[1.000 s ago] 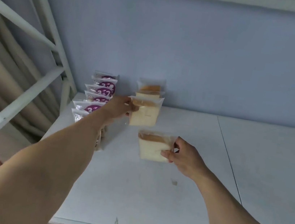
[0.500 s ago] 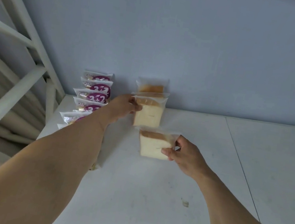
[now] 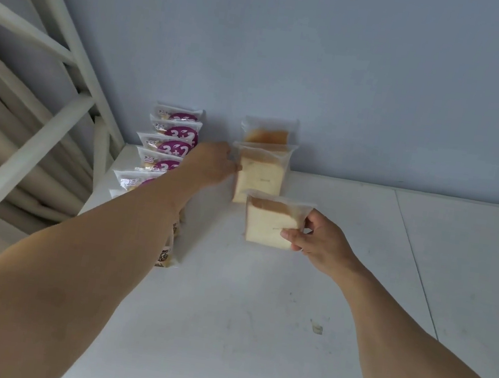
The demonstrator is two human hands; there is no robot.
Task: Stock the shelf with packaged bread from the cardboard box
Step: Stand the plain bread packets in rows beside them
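Observation:
Three clear packs of sliced bread stand in a row on the white shelf (image 3: pixel 253 333). The rear pack (image 3: pixel 267 133) leans by the blue wall. My left hand (image 3: pixel 211 164) pinches the left edge of the middle pack (image 3: pixel 260 179), holding it upright. My right hand (image 3: pixel 317 241) grips the right edge of the front pack (image 3: pixel 270 224), which stands just in front of the middle one. The cardboard box is out of view.
A row of several purple-labelled snack packs (image 3: pixel 172 149) runs along the shelf's left side, partly behind my left forearm. White frame bars (image 3: pixel 24 138) rise at the left. The blue back wall (image 3: pixel 354 75) closes the shelf. A small stain (image 3: pixel 316 328) marks the surface.
My left hand has pushed the middle pack back toward the rear pack. The front pack in my right hand has moved up close behind it. The camera has tilted upward.

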